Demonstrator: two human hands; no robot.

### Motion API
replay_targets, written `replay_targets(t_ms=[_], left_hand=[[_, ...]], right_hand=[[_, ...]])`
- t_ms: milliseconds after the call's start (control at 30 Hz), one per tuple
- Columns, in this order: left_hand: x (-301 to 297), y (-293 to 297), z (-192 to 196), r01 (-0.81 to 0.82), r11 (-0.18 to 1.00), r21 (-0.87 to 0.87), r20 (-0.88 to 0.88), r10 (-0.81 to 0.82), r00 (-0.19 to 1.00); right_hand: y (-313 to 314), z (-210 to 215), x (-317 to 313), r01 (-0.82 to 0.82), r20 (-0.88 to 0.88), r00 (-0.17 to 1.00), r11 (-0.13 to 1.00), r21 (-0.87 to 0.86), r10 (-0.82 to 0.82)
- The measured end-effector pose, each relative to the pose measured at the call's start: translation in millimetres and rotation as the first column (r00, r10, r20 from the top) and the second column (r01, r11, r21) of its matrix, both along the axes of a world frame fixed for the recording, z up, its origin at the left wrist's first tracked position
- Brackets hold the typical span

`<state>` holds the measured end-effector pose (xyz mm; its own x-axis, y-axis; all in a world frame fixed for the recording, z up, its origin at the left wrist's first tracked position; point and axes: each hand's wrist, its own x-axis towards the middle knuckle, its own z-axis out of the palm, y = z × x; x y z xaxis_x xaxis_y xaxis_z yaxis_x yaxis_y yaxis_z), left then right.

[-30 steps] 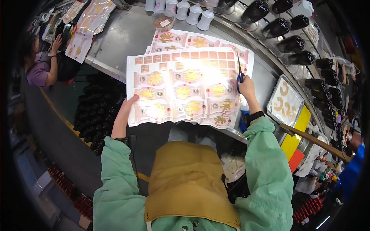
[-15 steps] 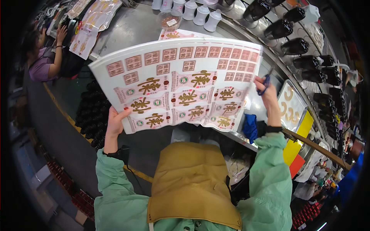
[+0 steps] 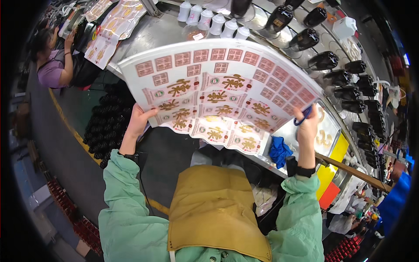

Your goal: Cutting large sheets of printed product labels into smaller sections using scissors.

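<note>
A large white sheet (image 3: 214, 70), printed with rows of small red squares and gold-and-pink labels, is raised before me and bows in the middle. My left hand (image 3: 140, 122) pinches its lower left edge, thumb on top. On the right, my right hand (image 3: 308, 126) has its fingers at the sheet's edge and also keeps hold of blue-handled scissors (image 3: 303, 117), whose blades are hidden. Below the raised sheet shows a second printed sheet (image 3: 227, 134) with like labels, its wavy near edge hanging by the table's front.
White lidded jars (image 3: 217, 25) stand at the back beside a clear tub (image 3: 196, 33). Black glossy bottles (image 3: 324, 60) line the right. A blue cloth (image 3: 279, 151) and metal tray (image 3: 328, 131) lie near my right hand. Far left, a person in purple (image 3: 54, 72) works.
The upper sheet has lifted and bowed, uncovering more of the sheet below. My right hand, with the scissors, has come down to the sheet's right edge. My left hand still grips the left side.
</note>
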<state>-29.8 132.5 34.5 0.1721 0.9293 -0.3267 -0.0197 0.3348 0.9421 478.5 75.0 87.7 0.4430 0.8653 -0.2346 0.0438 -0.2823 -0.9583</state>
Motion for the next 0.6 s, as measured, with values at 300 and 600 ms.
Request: replay_targets(t_ms=[300, 600], left_hand=[[-9.9, 41.5, 10.5, 0.046, 0.988, 0.148, 0.001, -0.047, 0.999], [-45.0, 56.6, 13.0, 0.272, 0.812, 0.516, -0.454, -0.009, 0.891]], right_hand=[[-2.5, -26.5, 7.7, 0.04, -0.001, 0.999, 0.993, 0.11, -0.04], [24.8, -6.5, -38.1, 0.162, 0.005, 0.986, 0.969, 0.189, -0.166]])
